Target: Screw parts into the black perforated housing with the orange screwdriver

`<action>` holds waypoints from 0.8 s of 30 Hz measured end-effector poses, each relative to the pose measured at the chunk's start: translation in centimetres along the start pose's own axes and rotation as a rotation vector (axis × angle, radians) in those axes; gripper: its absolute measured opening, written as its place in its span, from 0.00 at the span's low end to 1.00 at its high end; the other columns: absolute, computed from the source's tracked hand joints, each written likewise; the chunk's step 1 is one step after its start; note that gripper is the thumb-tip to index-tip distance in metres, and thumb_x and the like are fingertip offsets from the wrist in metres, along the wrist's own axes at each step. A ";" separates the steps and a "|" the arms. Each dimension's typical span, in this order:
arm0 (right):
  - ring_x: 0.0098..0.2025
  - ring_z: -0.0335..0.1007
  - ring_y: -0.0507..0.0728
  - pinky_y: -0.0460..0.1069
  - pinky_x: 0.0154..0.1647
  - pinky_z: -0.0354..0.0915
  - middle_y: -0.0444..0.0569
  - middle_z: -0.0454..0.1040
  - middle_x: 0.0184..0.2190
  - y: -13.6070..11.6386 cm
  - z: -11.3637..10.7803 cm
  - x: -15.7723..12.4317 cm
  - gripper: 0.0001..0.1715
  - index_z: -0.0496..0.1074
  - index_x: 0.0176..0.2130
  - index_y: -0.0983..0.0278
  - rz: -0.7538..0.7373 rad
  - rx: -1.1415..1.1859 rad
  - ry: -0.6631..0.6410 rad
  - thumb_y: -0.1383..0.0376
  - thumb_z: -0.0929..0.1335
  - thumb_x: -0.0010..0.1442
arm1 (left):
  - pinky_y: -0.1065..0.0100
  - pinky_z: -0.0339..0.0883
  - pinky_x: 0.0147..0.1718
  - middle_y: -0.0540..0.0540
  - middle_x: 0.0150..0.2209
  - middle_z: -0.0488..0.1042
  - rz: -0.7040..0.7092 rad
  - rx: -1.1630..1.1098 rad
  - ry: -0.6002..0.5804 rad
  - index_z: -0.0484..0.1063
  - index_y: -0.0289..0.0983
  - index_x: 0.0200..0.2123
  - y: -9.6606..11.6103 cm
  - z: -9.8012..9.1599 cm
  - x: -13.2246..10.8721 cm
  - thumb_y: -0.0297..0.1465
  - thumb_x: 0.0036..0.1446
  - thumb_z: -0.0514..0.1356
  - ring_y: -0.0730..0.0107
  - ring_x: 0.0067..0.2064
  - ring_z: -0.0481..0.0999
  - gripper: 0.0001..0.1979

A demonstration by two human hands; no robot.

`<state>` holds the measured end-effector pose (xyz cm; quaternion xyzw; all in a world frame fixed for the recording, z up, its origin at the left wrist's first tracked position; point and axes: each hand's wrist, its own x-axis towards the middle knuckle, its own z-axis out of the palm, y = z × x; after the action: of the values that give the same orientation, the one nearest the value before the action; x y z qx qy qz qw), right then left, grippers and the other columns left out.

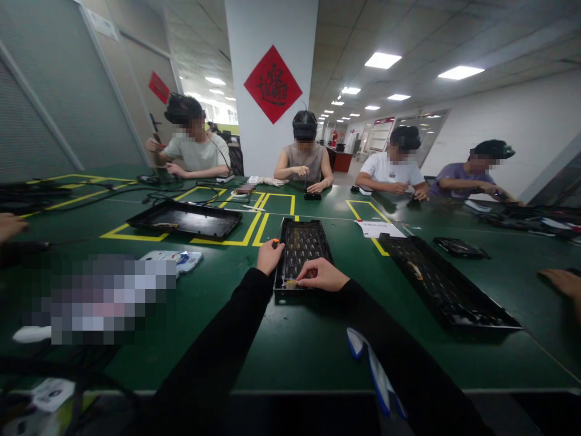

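A black gridded tray (300, 242) lies on the green table (290, 345) straight ahead of me. My left hand (269, 257) is closed at the tray's left edge around a small tool with an orange tip (275, 244). My right hand (322, 276) rests on the tray's near end, fingers curled and pinched over a small yellowish part (291, 283) in one of the cells. Both my arms are in black sleeves.
A flat black tray (186, 219) lies at the left inside yellow floor-tape marks, and a long black gridded tray (442, 278) at the right. Several people sit working across the table. Other people's hands show at the far left (11, 225) and far right (563, 283) edges. Cables trail at the left.
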<state>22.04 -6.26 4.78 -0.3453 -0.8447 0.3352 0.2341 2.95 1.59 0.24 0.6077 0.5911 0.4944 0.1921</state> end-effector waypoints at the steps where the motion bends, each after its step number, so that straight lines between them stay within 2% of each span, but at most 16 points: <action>1: 0.20 0.55 0.47 0.43 0.20 0.51 0.44 0.66 0.19 0.0 0.0 0.0 0.17 0.74 0.32 0.70 -0.007 -0.007 0.004 0.58 0.69 0.47 | 0.72 0.52 0.25 0.51 0.19 0.65 0.004 0.010 0.000 0.61 0.35 0.18 0.0 0.0 0.0 0.37 0.48 0.53 0.75 0.23 0.62 0.13; 14: 0.21 0.57 0.47 0.43 0.21 0.52 0.44 0.68 0.19 0.1 -0.1 0.0 0.16 0.75 0.31 0.69 -0.002 -0.046 -0.015 0.58 0.69 0.47 | 0.72 0.53 0.26 0.50 0.21 0.66 0.020 0.072 -0.005 0.62 0.35 0.18 0.1 0.0 0.1 0.37 0.49 0.53 0.74 0.25 0.63 0.13; 20: 0.24 0.59 0.48 0.43 0.24 0.55 0.47 0.71 0.25 0.2 0.0 0.0 0.13 0.75 0.29 0.68 -0.073 -0.093 0.005 0.60 0.70 0.47 | 0.72 0.53 0.26 0.50 0.20 0.66 0.027 0.061 0.007 0.62 0.35 0.19 -0.3 0.1 0.2 0.38 0.48 0.53 0.74 0.24 0.62 0.13; 24: 0.24 0.60 0.48 0.43 0.24 0.55 0.47 0.71 0.24 0.3 -0.1 0.0 0.13 0.75 0.29 0.68 -0.067 -0.092 -0.004 0.60 0.69 0.47 | 0.71 0.53 0.26 0.50 0.20 0.66 0.034 0.036 -0.005 0.63 0.35 0.19 -0.3 0.1 0.2 0.38 0.48 0.53 0.74 0.24 0.63 0.13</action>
<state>22.23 -6.06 4.62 -0.3263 -0.8709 0.2888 0.2274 2.81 1.87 0.00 0.6222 0.5890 0.4854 0.1743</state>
